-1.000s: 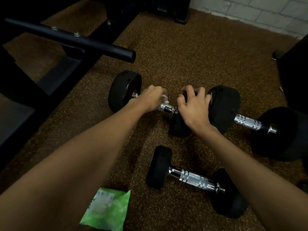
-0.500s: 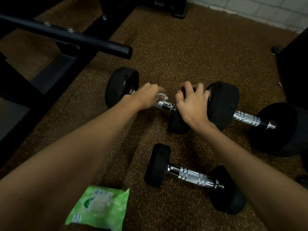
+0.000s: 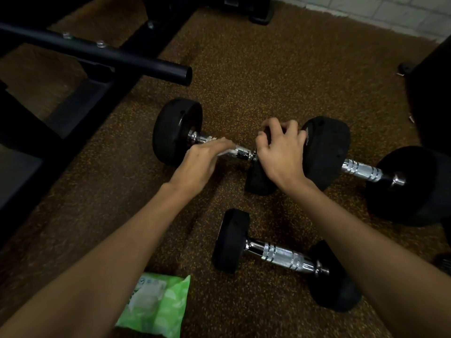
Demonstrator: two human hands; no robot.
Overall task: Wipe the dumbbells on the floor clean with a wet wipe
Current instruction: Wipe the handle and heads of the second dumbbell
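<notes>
Left hand: wraps wet wipe round far dumbbell handle.
Right hand: fingers curled over that dumbbell's other end.
Wipe pack: 6 o'clock on floor; contents unclear.

Def a gym, prob a small weights corner imo. Floor is that dark rubber stuff w/ orange/yellow flecks, 3 dumbbells lying on it w/ black heads & chrome knurled grips. Upper left there's a black steel equipment frame w/ a round tube & bolts. White painted block wall at the back, lighting's pretty dim.
</notes>
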